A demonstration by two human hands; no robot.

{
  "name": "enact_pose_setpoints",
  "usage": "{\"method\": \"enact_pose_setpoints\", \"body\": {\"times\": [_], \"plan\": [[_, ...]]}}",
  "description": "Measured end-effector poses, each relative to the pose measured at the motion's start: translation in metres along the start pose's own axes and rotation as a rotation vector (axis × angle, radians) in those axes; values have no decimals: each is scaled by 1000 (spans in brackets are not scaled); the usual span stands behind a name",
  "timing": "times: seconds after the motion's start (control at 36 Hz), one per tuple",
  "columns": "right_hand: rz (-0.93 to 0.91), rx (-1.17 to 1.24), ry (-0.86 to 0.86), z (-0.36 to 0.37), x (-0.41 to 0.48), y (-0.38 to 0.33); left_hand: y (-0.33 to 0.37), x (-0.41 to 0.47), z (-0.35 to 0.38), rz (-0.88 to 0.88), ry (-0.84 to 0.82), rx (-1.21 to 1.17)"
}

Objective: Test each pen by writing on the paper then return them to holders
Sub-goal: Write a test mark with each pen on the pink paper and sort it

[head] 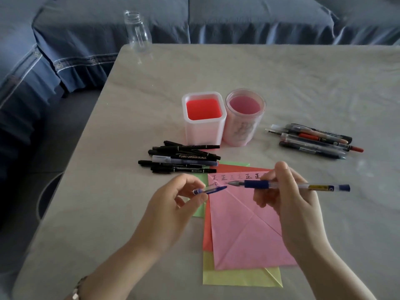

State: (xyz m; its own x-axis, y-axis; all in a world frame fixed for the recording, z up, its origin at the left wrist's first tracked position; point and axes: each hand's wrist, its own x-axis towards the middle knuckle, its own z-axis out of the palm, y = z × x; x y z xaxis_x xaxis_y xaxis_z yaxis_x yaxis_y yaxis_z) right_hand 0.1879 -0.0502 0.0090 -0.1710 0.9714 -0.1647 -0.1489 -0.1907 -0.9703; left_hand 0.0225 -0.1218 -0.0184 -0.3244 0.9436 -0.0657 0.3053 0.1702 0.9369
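**Blue pen and its cap, tip to tip over the pink paper**

I am watching from far away through the head camera. The right hand (pixel 287 204) grips the blue pen (pixel 287 185) with curled fingers. The left hand (pixel 173 204) pinches the pen's cap (pixel 210 189).

The pen lies flat, running left to right. Its tip points left, straight at the cap. The two are near but not touching. Both float just over the top of the pink paper (pixel 244 230), by the rows of test marks. The second row has only begun, so I think this pen will write next, and the tip only has to dip down.

I cannot tell which end of the cap is open.

The square holder (pixel 203 133) and the round holder (pixel 240 131) stand side by side past the paper, away from both hands. No pens are in them yet. Black markers (pixel 184 159) lie to their left, and more pens (pixel 313 139) to their right. The right hand is nearer the round one.
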Motion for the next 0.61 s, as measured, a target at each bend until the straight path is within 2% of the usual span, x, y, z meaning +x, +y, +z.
{"method": "enact_pose_setpoints", "body": {"times": [0.36,0.5,0.61], "plan": [[-77,-206,0,-2,-3,8,18,-5,11,125,-69,78],[-112,-205,28,-1,-1,13,23,-5,20,129,-196,-6],[-151,-210,34,-7,6,13,28,5,29,19,-288,-95]]}}
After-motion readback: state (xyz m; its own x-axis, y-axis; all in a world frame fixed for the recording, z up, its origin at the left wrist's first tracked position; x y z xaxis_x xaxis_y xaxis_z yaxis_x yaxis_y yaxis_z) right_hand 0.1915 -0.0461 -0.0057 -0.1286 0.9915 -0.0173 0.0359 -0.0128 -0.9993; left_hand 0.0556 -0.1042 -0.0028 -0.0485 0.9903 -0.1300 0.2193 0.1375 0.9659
